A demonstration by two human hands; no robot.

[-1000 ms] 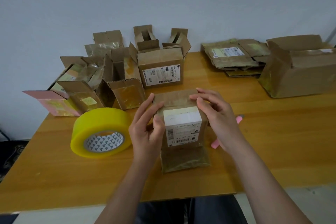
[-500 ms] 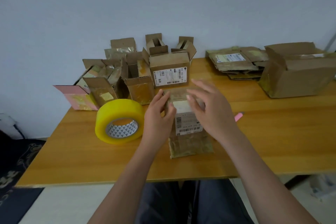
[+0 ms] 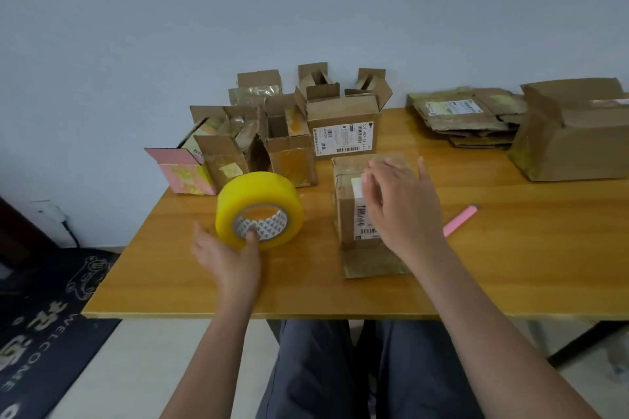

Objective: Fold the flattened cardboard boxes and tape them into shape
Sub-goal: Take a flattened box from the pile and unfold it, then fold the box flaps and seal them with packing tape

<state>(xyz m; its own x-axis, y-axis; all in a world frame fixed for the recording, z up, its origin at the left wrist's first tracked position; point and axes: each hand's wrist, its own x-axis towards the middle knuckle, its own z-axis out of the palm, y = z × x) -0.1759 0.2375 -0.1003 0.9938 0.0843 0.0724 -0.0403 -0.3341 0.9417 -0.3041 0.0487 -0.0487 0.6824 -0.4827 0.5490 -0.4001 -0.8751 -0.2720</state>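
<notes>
A small brown cardboard box (image 3: 347,214) with a white barcode label stands folded on the wooden table (image 3: 510,265), one flap lying flat toward me. My right hand (image 3: 401,207) rests on its top and right side with straight, spread fingers. A big yellow tape roll (image 3: 258,194) sits left of the box, tilted toward me. My left hand (image 3: 228,258) holds its near edge, thumb inside the core and fingers beside the outer rim; this hand is blurred.
Several folded open boxes (image 3: 343,126) crowd the back left against the wall, one of them pink. A stack of flattened boxes (image 3: 466,116) and a large open box (image 3: 575,139) lie at the back right. A pink cutter (image 3: 459,220) lies right of my hand.
My left hand has left the small box, moved left and taken hold of the tape roll. The right hand stays on the box. The camera has drawn back and turned left.
</notes>
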